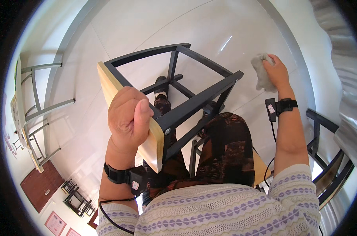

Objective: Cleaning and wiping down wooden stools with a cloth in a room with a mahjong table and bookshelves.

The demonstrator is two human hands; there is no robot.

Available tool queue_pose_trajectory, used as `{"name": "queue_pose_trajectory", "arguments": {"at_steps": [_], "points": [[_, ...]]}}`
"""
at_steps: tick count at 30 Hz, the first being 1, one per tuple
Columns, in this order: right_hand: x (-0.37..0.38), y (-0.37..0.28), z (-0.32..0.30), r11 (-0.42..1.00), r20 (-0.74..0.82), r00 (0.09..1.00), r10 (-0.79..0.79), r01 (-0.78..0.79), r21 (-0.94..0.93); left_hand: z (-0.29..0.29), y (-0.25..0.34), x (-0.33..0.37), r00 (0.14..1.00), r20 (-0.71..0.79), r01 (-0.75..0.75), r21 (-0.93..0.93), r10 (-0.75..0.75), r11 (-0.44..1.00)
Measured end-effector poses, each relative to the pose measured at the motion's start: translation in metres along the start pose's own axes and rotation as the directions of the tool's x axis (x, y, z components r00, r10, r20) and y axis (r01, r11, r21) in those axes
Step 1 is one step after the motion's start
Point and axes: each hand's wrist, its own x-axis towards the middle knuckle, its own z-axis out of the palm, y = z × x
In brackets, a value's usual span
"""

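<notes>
A stool with a black frame (200,98) and a light wooden seat (157,143) is tipped on its side in front of me, its legs pointing away from the seat toward the far right. My left hand (127,116) is closed round the edge of the seat, thumb uppermost; its fingertips are hidden. Off to the right, apart from the stool, my right hand (277,72) grips a crumpled grey cloth (261,74) that hangs from the fingers. Both wrists carry black straps with small boxes and cables.
My legs (225,153) are close beneath the stool, one shoe (161,88) showing between its bars. A table with grey legs (50,112) stands at left. Black-framed furniture (324,122) and a grey curtain (338,51) are at right. Part of a wooden seat (261,169) shows beside my thigh.
</notes>
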Motion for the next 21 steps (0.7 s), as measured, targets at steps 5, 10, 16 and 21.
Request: {"name": "queue_pose_trajectory", "arguments": {"at_steps": [5,10,16,21], "points": [[-0.022,-0.054,-0.032,0.916,0.135,0.975,-0.177,0.114,0.384,-0.004,0.009,-0.005,1.0,0.016,-0.022,0.014,0.022,1.0],[-0.051,-0.142,-0.037,0.597,0.349,0.79,-0.505,0.027,0.802,-0.006,0.03,-0.009,0.987,0.063,-0.146,0.001,0.145,0.989],[-0.087,-0.217,-0.018,0.5,0.527,0.587,-0.615,-0.226,0.836,-0.013,0.058,-0.016,0.968,0.109,-0.225,-0.002,0.224,0.974],[-0.121,-0.225,-0.014,0.575,0.533,0.278,-0.799,0.096,0.812,-0.017,0.069,-0.027,0.945,0.155,-0.289,-0.011,0.288,0.957]]}}
